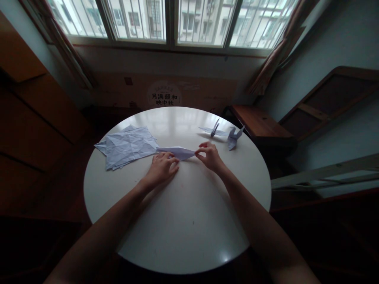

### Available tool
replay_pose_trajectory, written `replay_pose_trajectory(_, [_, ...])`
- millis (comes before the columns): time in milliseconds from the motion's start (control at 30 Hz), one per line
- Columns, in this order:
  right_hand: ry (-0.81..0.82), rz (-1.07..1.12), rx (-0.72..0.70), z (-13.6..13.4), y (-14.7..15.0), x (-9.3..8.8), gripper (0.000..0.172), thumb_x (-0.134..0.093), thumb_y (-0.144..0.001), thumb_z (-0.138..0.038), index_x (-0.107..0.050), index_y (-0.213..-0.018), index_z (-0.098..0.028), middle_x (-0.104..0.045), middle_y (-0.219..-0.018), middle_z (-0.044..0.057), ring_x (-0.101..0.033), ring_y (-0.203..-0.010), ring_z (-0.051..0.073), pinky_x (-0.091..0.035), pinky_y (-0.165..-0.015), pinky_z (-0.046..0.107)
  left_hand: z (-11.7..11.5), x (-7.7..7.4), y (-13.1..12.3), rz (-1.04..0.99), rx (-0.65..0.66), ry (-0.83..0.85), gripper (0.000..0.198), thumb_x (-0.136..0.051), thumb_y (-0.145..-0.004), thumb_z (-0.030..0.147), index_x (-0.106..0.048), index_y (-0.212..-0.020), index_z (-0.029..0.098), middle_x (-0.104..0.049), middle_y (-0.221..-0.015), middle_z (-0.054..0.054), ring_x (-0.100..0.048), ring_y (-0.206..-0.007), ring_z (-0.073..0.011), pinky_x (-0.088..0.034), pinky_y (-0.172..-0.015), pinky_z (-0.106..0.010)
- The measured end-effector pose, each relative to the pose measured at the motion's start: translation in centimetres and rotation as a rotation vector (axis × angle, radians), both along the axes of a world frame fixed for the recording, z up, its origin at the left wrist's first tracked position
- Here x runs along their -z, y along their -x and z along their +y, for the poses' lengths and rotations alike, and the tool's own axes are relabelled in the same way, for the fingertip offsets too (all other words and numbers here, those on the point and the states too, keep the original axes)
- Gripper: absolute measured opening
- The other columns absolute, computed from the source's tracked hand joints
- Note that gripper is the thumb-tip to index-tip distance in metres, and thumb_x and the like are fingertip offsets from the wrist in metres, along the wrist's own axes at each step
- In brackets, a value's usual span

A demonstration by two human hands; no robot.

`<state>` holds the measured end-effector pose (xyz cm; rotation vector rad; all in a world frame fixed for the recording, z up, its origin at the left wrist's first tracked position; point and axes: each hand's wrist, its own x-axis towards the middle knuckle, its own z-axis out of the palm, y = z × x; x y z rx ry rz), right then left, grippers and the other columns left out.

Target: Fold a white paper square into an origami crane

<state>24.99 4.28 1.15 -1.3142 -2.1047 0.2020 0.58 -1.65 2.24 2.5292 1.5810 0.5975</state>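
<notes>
- Paper shape (177,152), folded long, narrow and pointed, lies flat on the round white table (177,228), just past its centre toward twelve o'clock.
- The left hand (161,167) rests palm down, its bent fingers pressing the near nine o'clock part of the paper shape onto the table.
- The right hand (211,156) pinches the shape's three o'clock tip between thumb and fingertips.
- A loose pile of creased sheets (127,146) lies at ten o'clock, reaching the shape's other end.
- One paper crane (213,129) and a second crane (234,138) stand at two o'clock, near the right hand.
</notes>
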Motion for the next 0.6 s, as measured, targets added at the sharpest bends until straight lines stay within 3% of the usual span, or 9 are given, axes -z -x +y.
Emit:
replay_pose_trajectory(233, [0.076,0.04,-0.106,0.4,-0.9,-0.3,0.006,-0.072,-0.079,-0.02,-0.077,-0.079,-0.023,-0.059,-0.105,0.009,-0.056,-0.1,0.024,-0.046,-0.093,0.045,0.0,-0.3,0.0,-0.001,-0.01,0.013,0.025,-0.06,-0.088,0.034,-0.07,-0.108,0.024,-0.063,-0.121,-0.008,-0.054,-0.114,-0.0298,-0.039,-0.097,-0.049])
replay_pose_trajectory(600, [-0.017,-0.135,-0.178,-0.3,-1.4,-1.1,0.01,-0.067,-0.084,-0.019,-0.075,-0.082,-0.024,-0.055,-0.114,0.01,-0.051,-0.108,0.027,-0.044,-0.094,0.049,0.0,0.1,0.1,-0.008,-0.01,-0.004,0.024,-0.06,-0.088,0.034,-0.069,-0.108,0.026,-0.063,-0.121,-0.008,-0.054,-0.114,-0.0292,-0.038,-0.099,-0.05])
